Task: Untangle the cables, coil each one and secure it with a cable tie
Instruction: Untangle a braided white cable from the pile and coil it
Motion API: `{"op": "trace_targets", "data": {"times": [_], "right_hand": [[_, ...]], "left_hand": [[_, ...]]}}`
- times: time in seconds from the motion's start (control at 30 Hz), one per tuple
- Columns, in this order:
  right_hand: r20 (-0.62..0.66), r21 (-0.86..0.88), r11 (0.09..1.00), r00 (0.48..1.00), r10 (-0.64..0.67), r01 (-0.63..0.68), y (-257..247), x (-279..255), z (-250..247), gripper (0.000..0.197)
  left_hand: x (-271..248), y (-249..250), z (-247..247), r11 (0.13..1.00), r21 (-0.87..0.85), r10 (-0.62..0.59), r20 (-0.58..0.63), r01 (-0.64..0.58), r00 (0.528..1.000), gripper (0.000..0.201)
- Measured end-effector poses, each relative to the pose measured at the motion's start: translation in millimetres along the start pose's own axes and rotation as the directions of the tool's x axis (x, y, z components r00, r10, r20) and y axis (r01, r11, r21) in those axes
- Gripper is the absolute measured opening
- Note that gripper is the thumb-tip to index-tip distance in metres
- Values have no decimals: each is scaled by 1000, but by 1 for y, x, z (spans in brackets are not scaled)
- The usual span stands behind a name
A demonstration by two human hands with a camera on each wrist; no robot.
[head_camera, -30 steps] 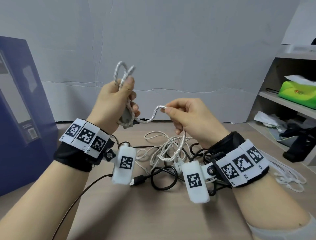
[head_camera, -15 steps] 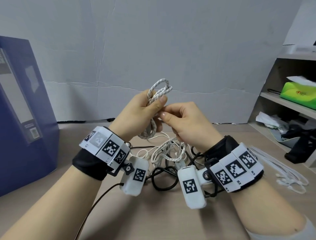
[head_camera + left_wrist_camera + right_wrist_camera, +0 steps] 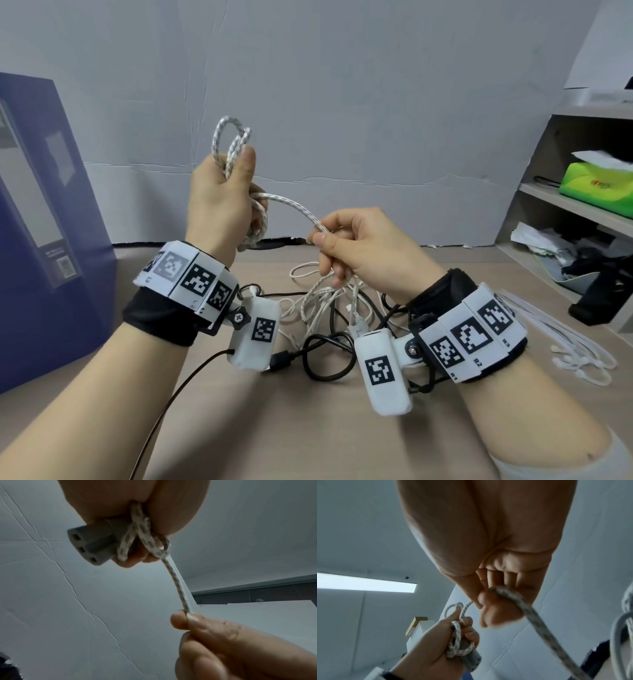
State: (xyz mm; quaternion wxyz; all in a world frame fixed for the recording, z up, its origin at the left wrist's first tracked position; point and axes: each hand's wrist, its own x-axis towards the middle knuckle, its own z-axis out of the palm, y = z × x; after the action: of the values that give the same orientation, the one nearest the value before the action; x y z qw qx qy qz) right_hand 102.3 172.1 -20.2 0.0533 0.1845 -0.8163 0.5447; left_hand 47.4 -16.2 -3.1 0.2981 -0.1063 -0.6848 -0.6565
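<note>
Head view: your left hand point(image 3: 219, 202) is closed round the coils of the braided cable point(image 3: 294, 209), loops standing above the thumb; your right hand point(image 3: 363, 246) pinches the free run, which trails below the fingers into the cable tangle point(image 3: 329, 308) on the table point(image 3: 308, 428). Left wrist view: the grey three-hole plug point(image 3: 91, 545) juts beneath the curled fingers. Right wrist view: thumb and forefinger pinch the cable. Risk: pulling hard could drag the tangle up or knot it, and a slack left grip could let the coils spring loose.

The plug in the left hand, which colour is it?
Grey plug, clearest in the left wrist view.
</note>
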Motion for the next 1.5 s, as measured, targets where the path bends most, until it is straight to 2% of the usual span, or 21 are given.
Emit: {"op": "trace_targets", "data": {"times": [0.1, 0.17, 0.23, 0.33, 0.43, 0.53, 0.63, 0.8, 0.9, 1.0, 1.07, 1.17, 1.3, 1.5], "right_hand": [[76, -127, 991, 997, -35, 44, 0, -2, -4, 20], [104, -135, 989, 993, -47, 61, -1, -4, -3, 26], [140, -81, 993, 987, -78, 89, -4, -6, -1, 29], [208, 97, 985, 965, -162, 145, -9, -10, 0, 13], [202, 220, 959, 953, -225, 180, -11, -10, 1, 6], [89, 261, 945, 970, -228, 198, -11, -6, 5, 9], [-27, 269, 941, 978, -207, 207, -7, -1, 2, 16], [-152, 229, 953, 974, -168, 200, -3, 1, -1, 25], [-171, 179, 965, 972, -161, 192, -3, 1, -1, 34], [-188, 129, 976, 971, -150, 176, -4, -1, 0, 41], [-210, 100, 982, 968, -134, 158, -6, -2, 1, 43], [-240, 112, 987, 967, -82, 112, -8, -3, -1, 55], [-231, 172, 983, 973, -17, 58, -10, -5, -5, 63], [-129, 216, 973, 985, 117, -87, -5, -3, -12, 67]], "left_hand": [[5, 2, -5, 993, -110, -50, -56, 44, 997, 32], [8, 4, -8, 986, -146, -93, -83, 81, 992, 32], [10, 2, -11, 981, -169, -119, -106, 100, 987, 34], [12, -5, -14, 969, -183, -190, -124, 166, 974, 35], [9, -8, -11, 961, -179, -222, -46, 211, 974, 34], [-2, -4, 0, 970, -146, -180, 102, 194, 978, 32], [-14, 4, 13, 978, -115, -140, 249, 173, 958, 41], [-29, 11, 22, 981, -82, -121, 443, 175, 888, 67], [-34, 18, 20, 977, -115, -86, 550, 178, 831, 55], [-37, 24, 18, 971, -131, -66, 654, 199, 753, 46], [-41, 29, 18, 985, -104, -28, 691, 137, 723, 35], [-43, 31, 18, 995, -71, -2, 715, 75, 699, 18], [-40, 24, 16, 999, -30, -4, 723, 37, 691, 42], [-39, 24, 18, 996, -84, 32, 722, 42, 691, 22]]}}
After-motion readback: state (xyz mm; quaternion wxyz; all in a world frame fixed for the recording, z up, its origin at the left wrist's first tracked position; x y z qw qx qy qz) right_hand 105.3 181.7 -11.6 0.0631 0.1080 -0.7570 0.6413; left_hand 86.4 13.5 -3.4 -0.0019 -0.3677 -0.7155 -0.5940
